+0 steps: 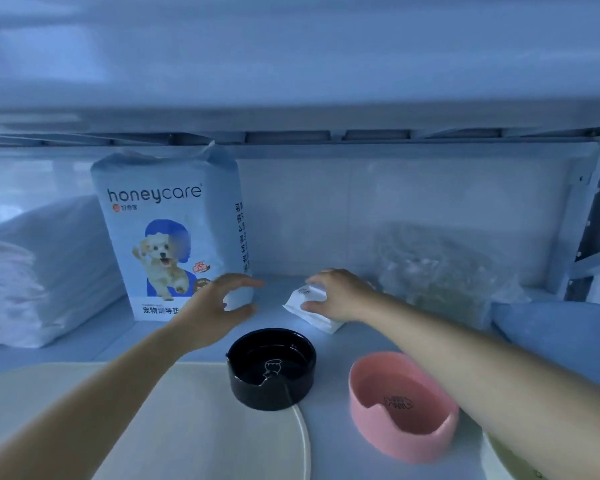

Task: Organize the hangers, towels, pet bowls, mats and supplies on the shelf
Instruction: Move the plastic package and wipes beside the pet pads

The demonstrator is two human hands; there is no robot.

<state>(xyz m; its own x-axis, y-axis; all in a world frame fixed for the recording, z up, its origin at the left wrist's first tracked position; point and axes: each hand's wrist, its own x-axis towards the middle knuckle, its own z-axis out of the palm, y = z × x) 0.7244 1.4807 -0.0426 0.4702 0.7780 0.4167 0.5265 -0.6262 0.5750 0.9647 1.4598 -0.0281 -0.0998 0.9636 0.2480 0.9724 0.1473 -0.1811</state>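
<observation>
My right hand (336,294) grips a small white packet (309,306) that lies on the shelf behind the bowls. My left hand (219,306) hovers with curved, spread fingers just in front of the tall honeycare pet pad bag (168,233), holding nothing. A black pet bowl (272,367) stands on the right edge of a cream mat (174,427). A pink pet bowl (400,407) sits to its right on the shelf board (329,344), under my right forearm.
Folded white towels (25,271) are stacked at the left. A clear bag of greenish material (440,271) leans at the back right, with a blue cushion-like item (561,327) beside it. A metal upright (582,220) bounds the right side. The upper shelf hangs low overhead.
</observation>
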